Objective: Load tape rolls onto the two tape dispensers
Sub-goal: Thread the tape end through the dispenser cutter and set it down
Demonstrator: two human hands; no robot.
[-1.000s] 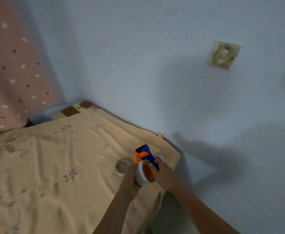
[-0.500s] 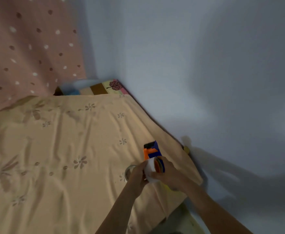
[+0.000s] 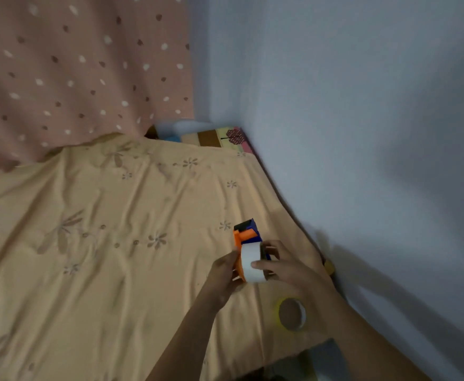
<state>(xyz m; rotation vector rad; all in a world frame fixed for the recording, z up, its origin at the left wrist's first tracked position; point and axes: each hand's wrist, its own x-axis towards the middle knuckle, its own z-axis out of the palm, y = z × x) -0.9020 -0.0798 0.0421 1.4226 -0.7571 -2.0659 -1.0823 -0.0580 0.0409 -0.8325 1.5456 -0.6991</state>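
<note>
An orange and blue tape dispenser [image 3: 246, 233] is held above the bed near its right edge. A white tape roll [image 3: 250, 257] sits on the dispenser's hub. My left hand [image 3: 222, 273] grips the dispenser's orange side from the left. My right hand [image 3: 288, 268] curls its fingers and thumb round the white roll from the right. Another tape roll [image 3: 292, 314], with a yellowish rim, lies flat on the sheet just below my right wrist. No second dispenser is in view.
The bed is covered by a peach flowered sheet [image 3: 101, 243]. A pale blue wall [image 3: 362, 133] runs along the bed's right edge. A pink dotted curtain [image 3: 74, 64] hangs at the back. A patterned pillow [image 3: 217, 137] lies in the far corner.
The view has swung left and down. The white roll has turned from facing me to edge-on against the dispenser. The yellow-rimmed roll has come into view beside my right wrist.
</note>
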